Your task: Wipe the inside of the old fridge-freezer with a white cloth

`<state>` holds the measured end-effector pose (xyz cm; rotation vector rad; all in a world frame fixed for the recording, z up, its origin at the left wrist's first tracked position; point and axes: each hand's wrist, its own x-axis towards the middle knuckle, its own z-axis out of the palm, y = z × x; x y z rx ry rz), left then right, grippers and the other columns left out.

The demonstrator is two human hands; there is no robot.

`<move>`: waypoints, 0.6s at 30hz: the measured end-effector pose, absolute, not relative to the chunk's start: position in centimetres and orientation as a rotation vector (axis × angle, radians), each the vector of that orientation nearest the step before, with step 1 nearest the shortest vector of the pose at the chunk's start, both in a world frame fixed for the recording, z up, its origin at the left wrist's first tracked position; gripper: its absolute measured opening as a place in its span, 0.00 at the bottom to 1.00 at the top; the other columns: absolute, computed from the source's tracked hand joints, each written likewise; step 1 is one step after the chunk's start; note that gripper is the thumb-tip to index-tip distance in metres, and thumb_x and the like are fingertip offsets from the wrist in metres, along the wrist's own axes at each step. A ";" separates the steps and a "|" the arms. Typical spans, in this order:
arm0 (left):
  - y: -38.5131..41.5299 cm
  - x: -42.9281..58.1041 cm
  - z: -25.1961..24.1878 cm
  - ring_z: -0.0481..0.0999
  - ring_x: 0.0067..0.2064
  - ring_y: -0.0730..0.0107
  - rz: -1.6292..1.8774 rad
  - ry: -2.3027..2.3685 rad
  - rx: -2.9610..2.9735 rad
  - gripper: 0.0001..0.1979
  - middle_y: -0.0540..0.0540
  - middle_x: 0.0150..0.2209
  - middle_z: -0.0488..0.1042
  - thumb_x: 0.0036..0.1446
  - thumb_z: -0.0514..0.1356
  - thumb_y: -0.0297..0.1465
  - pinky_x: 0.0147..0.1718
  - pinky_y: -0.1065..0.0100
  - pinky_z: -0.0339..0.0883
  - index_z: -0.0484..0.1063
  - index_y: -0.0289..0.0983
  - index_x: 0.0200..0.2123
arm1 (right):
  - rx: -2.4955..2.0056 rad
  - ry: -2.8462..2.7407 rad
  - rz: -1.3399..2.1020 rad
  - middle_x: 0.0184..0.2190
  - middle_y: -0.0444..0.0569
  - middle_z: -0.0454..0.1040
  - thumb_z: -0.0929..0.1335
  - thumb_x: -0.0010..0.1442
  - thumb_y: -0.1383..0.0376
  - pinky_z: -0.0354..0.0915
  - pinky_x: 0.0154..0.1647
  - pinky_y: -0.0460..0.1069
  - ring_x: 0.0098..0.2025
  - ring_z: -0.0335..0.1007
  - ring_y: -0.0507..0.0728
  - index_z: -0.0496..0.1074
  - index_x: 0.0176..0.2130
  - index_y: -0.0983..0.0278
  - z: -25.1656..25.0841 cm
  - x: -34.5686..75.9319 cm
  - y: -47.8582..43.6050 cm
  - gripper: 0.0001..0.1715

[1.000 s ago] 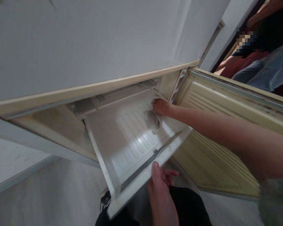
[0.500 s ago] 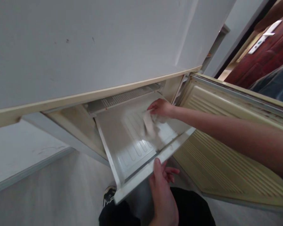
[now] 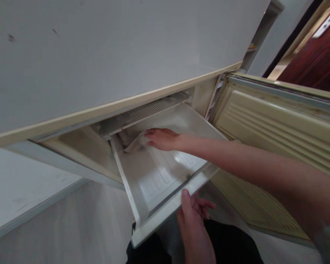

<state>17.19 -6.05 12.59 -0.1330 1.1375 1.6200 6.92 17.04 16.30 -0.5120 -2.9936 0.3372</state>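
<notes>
A white fridge drawer (image 3: 178,167) is pulled partway out of the opening under a white panel. My left hand (image 3: 194,220) grips its front edge, thumb on top and fingers underneath. Inside the drawer my right hand (image 3: 163,139) presses a pale cloth (image 3: 137,143) near the back left corner. The cloth lies partly bunched under the fingertips, and its far end reaches the back left wall. My right forearm crosses over the drawer's right side.
An open cream fridge door (image 3: 280,124) with ridged lining stands at the right. Above the drawer, a slatted grille (image 3: 151,110) sits at the back of the opening. The large white panel (image 3: 121,51) overhangs everything. Grey floor (image 3: 93,220) shows at lower left.
My right hand has swept the cloth from the drawer's right side to its back left corner. My left hand stays on the front edge. The view has shifted slightly.
</notes>
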 end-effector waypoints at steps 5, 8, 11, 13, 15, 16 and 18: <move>-5.9 17.2 12.9 0.70 0.27 0.67 1.611 1.185 -0.157 0.31 0.42 0.22 0.73 0.58 0.60 0.57 0.27 0.68 0.57 0.76 0.30 0.34 | -0.271 -3.144 0.137 0.71 0.52 0.59 0.61 0.74 0.64 0.64 0.62 0.52 0.68 0.61 0.62 0.68 0.65 0.57 13.4 1.4 16.9 0.24; -5.7 17.1 12.8 0.67 0.22 0.68 1.573 1.180 -0.145 0.35 0.40 0.22 0.74 0.55 0.61 0.59 0.23 0.69 0.51 0.77 0.27 0.35 | -0.364 -3.194 0.072 0.66 0.50 0.68 0.60 0.73 0.67 0.68 0.54 0.51 0.63 0.68 0.62 0.70 0.64 0.56 13.2 -0.5 17.3 0.25; -5.7 16.9 12.6 0.65 0.20 0.70 1.568 1.156 -0.145 0.35 0.39 0.22 0.74 0.54 0.61 0.59 0.22 0.69 0.49 0.78 0.27 0.35 | -0.319 -3.228 0.144 0.53 0.52 0.79 0.61 0.70 0.70 0.67 0.46 0.49 0.53 0.75 0.60 0.79 0.52 0.63 13.7 0.0 17.4 0.20; -5.8 16.8 12.4 0.65 0.20 0.71 1.575 1.147 -0.157 0.35 0.39 0.25 0.76 0.54 0.62 0.58 0.23 0.69 0.51 0.79 0.27 0.38 | -0.156 -3.215 0.312 0.50 0.52 0.80 0.63 0.68 0.71 0.65 0.45 0.47 0.50 0.75 0.57 0.81 0.46 0.66 14.0 1.5 16.8 0.17; -6.0 16.8 12.5 0.66 0.21 0.72 1.573 1.136 -0.174 0.36 0.37 0.30 0.78 0.53 0.62 0.59 0.24 0.69 0.53 0.79 0.27 0.40 | 0.072 -3.220 0.498 0.49 0.51 0.80 0.65 0.64 0.74 0.63 0.43 0.46 0.48 0.74 0.55 0.81 0.46 0.66 14.0 3.4 15.7 0.17; -6.1 16.8 12.5 0.67 0.22 0.72 1.572 1.129 -0.176 0.36 0.36 0.32 0.79 0.53 0.63 0.59 0.24 0.69 0.54 0.79 0.27 0.41 | 0.170 -3.250 0.564 0.48 0.50 0.81 0.66 0.62 0.76 0.62 0.42 0.46 0.46 0.74 0.54 0.81 0.46 0.66 13.8 4.3 15.0 0.18; -6.2 16.7 12.8 0.68 0.23 0.72 1.589 1.117 -0.162 0.35 0.36 0.35 0.79 0.55 0.63 0.58 0.25 0.69 0.55 0.78 0.27 0.42 | 0.292 -3.353 0.635 0.45 0.49 0.82 0.67 0.57 0.79 0.61 0.39 0.46 0.42 0.73 0.53 0.82 0.45 0.65 13.4 5.8 13.2 0.21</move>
